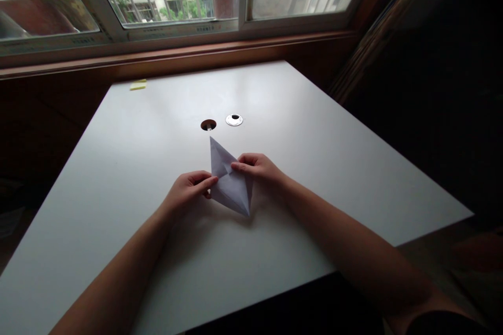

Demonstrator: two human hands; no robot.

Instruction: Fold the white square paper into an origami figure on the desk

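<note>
A folded sheet of white paper (pixel 230 183), shaped like a long kite with points toward the window and toward me, lies on the white table (pixel 137 167). My left hand (pixel 190 188) pinches its left edge with fingers closed. My right hand (pixel 257 167) presses and pinches a folded flap near the paper's middle from the right side. Both forearms reach in from the bottom of the view.
A round cable hole (pixel 208 125) and its white cap (pixel 234 120) sit just beyond the paper. A small yellow sticky-note pad (pixel 138 84) lies at the table's far left corner. A window with a wooden sill runs behind; darkness lies to the right.
</note>
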